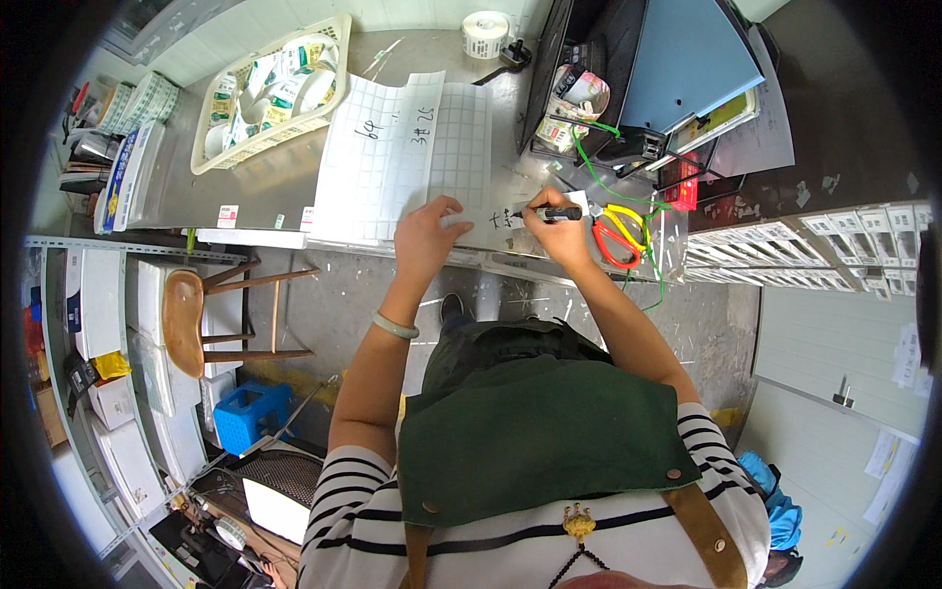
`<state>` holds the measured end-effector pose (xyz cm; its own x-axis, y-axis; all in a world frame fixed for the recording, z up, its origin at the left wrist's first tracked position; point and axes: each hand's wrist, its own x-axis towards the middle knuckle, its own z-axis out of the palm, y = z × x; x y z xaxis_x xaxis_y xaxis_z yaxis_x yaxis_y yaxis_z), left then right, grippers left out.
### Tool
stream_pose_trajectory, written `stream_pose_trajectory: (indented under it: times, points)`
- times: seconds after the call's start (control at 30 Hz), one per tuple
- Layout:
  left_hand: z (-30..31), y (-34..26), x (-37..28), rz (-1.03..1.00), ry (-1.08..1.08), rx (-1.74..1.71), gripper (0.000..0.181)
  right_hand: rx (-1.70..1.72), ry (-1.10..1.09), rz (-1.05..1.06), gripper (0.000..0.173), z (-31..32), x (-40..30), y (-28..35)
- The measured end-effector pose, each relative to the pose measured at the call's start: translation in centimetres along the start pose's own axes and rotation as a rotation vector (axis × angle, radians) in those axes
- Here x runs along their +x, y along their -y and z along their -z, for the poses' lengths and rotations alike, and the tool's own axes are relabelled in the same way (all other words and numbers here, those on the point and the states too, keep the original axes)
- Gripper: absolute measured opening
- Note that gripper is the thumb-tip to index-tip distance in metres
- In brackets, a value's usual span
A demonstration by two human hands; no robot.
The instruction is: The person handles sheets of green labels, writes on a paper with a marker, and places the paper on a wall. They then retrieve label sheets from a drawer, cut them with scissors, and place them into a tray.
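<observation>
My right hand [561, 237] grips a black marker pen [563, 214], its tip at handwritten marks on a pale sheet [482, 230] near the table's front edge. My left hand [425, 239] rests at that sheet's left part, thumb and forefinger bent around a small whitish patch; whether it is a held object or paper cannot be made out. Beyond the left hand lie label sheets with a printed grid [460, 158], and a white sheet [368, 158] with handwriting overlaps them. Just right of my right hand are scissors [620, 247] with red and yellow handles.
A cream plastic basket [268, 143] of label rolls stands at the back left. One label roll [486, 33] sits by the wall. At right are a black mesh file holder [541, 96], a blue folder [684, 66] and green string [589, 158]. A wooden stool [184, 324] stands lower left.
</observation>
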<state>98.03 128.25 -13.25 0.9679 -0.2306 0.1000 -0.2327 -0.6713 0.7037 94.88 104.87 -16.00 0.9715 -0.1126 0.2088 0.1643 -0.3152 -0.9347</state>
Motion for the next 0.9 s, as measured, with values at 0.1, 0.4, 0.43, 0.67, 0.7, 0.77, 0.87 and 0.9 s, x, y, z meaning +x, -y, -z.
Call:
stream_pose_trajectory:
  times: [0.1,0.4,0.43,0.67,0.7,0.77,0.87,0.9]
  points:
    - [0.2,-0.3,0.0,0.005,0.010,0.010,0.031,0.010,0.007,0.016,0.014,0.1,0.0,-0.2]
    - [-0.1,0.1,-0.1,0.010,0.007,-0.003,0.032,0.000,0.031,-0.008,0.015,0.2,-0.2,-0.7]
    - [0.0,0.0,-0.1,0.008,0.005,0.000,0.032,0.016,0.028,-0.005,0.015,0.2,-0.3,-0.8]
    - [0.0,0.1,-0.1,-0.002,-0.010,-0.006,0.032,0.035,0.003,0.012,0.014,0.0,-0.2,-0.2]
    - [0.0,0.0,-0.1,0.002,-0.005,-0.005,0.032,0.055,-0.016,0.016,0.014,0.1,-0.2,-0.3]
    - [0.1,-0.1,0.1,-0.006,0.004,0.018,0.033,0.097,-0.056,0.025,0.013,0.3,-0.2,-0.9]
    - [0.7,-0.7,0.0,-0.030,-0.038,0.071,0.034,0.370,-0.176,-0.245,0.011,1.3,-0.2,-0.8]
    - [1.1,-0.9,-0.2,-0.032,-0.075,0.086,0.035,0.418,-0.202,-0.214,0.011,1.6,-0.3,-0.1]
